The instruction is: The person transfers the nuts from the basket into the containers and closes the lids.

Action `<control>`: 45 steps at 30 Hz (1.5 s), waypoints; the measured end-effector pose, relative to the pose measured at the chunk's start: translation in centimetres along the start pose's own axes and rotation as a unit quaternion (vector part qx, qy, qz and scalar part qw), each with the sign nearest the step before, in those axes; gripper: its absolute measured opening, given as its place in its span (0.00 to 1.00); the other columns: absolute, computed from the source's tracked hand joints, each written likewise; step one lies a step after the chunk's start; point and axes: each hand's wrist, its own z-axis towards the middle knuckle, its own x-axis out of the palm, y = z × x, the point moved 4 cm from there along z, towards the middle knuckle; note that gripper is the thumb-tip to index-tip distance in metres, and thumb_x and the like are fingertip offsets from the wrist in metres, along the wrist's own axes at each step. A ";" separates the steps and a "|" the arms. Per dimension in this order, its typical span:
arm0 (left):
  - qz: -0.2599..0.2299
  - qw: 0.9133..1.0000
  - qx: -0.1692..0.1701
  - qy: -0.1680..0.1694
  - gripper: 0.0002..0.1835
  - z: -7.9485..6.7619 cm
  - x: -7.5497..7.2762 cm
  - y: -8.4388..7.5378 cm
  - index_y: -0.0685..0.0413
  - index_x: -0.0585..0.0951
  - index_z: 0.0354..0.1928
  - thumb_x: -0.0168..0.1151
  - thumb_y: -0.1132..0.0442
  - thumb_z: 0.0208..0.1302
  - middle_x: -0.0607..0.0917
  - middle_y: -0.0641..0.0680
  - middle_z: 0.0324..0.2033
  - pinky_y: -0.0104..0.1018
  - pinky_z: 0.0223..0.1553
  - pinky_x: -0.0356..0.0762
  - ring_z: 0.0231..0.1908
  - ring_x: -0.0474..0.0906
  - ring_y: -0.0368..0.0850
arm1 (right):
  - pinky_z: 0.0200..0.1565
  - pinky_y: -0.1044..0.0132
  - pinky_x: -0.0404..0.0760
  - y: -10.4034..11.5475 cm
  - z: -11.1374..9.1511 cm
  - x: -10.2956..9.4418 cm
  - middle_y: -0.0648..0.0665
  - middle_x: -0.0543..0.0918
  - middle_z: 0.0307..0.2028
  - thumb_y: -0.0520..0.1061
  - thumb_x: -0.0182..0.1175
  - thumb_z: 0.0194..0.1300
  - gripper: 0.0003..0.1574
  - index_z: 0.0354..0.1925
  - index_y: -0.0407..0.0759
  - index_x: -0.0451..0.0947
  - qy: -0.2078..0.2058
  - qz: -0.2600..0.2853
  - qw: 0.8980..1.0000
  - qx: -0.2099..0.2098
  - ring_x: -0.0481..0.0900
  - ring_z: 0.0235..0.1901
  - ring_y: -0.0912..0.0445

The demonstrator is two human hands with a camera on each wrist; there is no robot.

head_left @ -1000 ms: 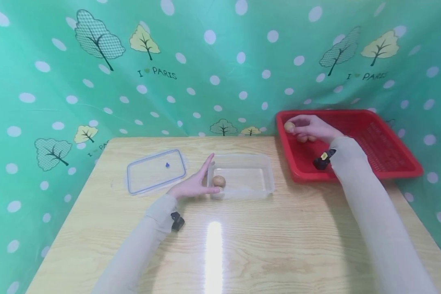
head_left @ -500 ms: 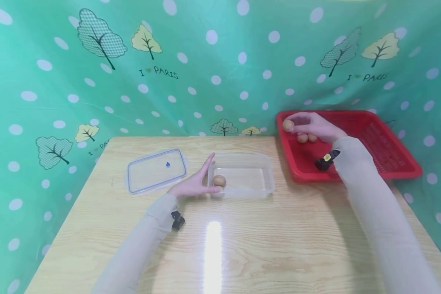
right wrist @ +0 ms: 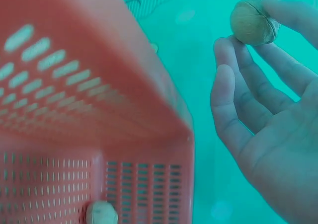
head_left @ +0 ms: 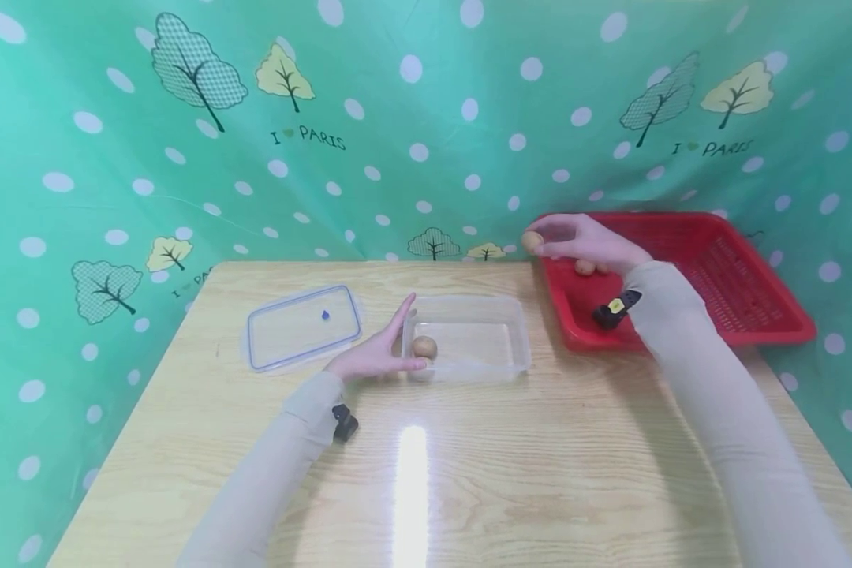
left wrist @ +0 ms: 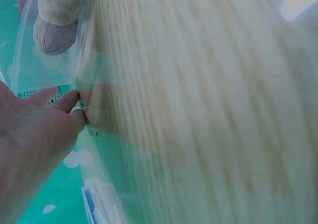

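My right hand (head_left: 596, 239) pinches a walnut (head_left: 532, 241) between thumb and fingertips, over the left rim of a red plastic basket (head_left: 681, 341). In the right wrist view that walnut (right wrist: 253, 21) shows its seam, outside the basket wall. More walnuts (head_left: 585, 267) lie inside the basket, partly behind the hand. My left hand (head_left: 376, 356) holds the left end of a clear plastic container (head_left: 472, 343), thumb at the front side and fingers toward the back. Two walnuts (left wrist: 62, 3) sit at that end of the container, one partly hidden by the thumb in the head view.
A clear lid (head_left: 301, 330) with a blue seal lies left of the container on the wooden table (head_left: 511, 473). A green dotted curtain (head_left: 369, 79) hangs behind the table and at both sides. The basket stands at the back right.
My right hand has moved left with the walnut, from inside the basket to over its left rim. The left hand and container have stayed in place.
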 end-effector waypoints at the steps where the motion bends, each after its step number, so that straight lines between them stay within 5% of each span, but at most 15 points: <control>1: 0.003 1.000 0.000 0.000 0.59 0.0 0.0 -0.1 0.32 0.26 0.65 0.66 0.56 0.52 0.32 0.53 0.67 0.55 0.60 0.40 0.65 0.32 0.56 | 0.09 0.65 0.60 0.2 0.1 0.2 0.39 0.76 0.40 0.58 0.62 0.53 0.31 0.55 0.62 0.68 0.001 -0.008 1.000 -0.009 0.58 0.08 0.53; 5: 0.009 1.000 -0.001 -0.004 0.59 -0.2 -0.1 -0.3 0.33 0.26 0.66 0.66 0.57 0.52 0.32 0.53 0.67 0.54 0.61 0.40 0.65 0.32 0.55 | 0.16 0.62 0.68 0.8 0.7 1.0 0.53 0.72 0.49 0.61 0.62 0.52 0.31 0.55 0.63 0.68 -0.004 -0.052 0.998 -0.032 0.67 0.22 0.54; 9: 0.004 1.000 0.003 -0.006 0.59 -0.1 -0.1 0.0 0.32 0.26 0.65 0.66 0.57 0.52 0.33 0.54 0.67 0.54 0.61 0.40 0.65 0.32 0.55 | 0.39 0.55 0.73 1.4 1.2 1.7 0.56 0.69 0.53 0.61 0.61 0.53 0.32 0.56 0.60 0.68 -0.006 -0.074 0.995 -0.066 0.64 0.49 0.56; 11: 0.001 1.000 0.005 -0.006 0.59 0.1 -0.1 0.2 0.31 0.26 0.65 0.66 0.56 0.51 0.34 0.54 0.67 0.55 0.60 0.40 0.65 0.33 0.55 | 0.48 0.53 0.69 1.6 1.3 2.1 0.55 0.70 0.53 0.58 0.61 0.54 0.31 0.56 0.57 0.69 -0.003 -0.069 0.994 -0.083 0.64 0.52 0.56; 25: 0.005 1.000 -0.003 -0.022 0.60 1.6 0.0 3.7 0.14 0.26 0.61 0.68 0.50 0.48 0.36 0.46 0.68 0.50 0.62 0.41 0.65 0.34 0.45 | 0.49 0.56 0.70 2.5 2.5 5.0 0.51 0.74 0.50 0.53 0.63 0.54 0.27 0.53 0.52 0.71 0.049 -0.002 0.991 -0.124 0.71 0.48 0.55; 38: 0.000 1.000 0.001 -0.020 0.59 1.6 0.1 3.8 0.15 0.27 0.61 0.68 0.47 0.47 0.37 0.48 0.68 0.49 0.62 0.40 0.65 0.34 0.43 | 0.48 0.57 0.72 4.2 2.4 8.6 0.43 0.71 0.53 0.40 0.59 0.58 0.28 0.57 0.38 0.68 0.106 0.001 0.980 -0.166 0.71 0.49 0.48; 45: -0.017 1.000 0.006 -0.009 0.59 0.5 0.0 1.2 0.23 0.27 0.64 0.67 0.54 0.51 0.36 0.56 0.68 0.53 0.61 0.38 0.65 0.33 0.50 | 0.49 0.58 0.72 2.7 3.5 11.2 0.46 0.74 0.50 0.44 0.61 0.57 0.28 0.56 0.42 0.69 0.129 -0.010 0.976 -0.173 0.73 0.47 0.51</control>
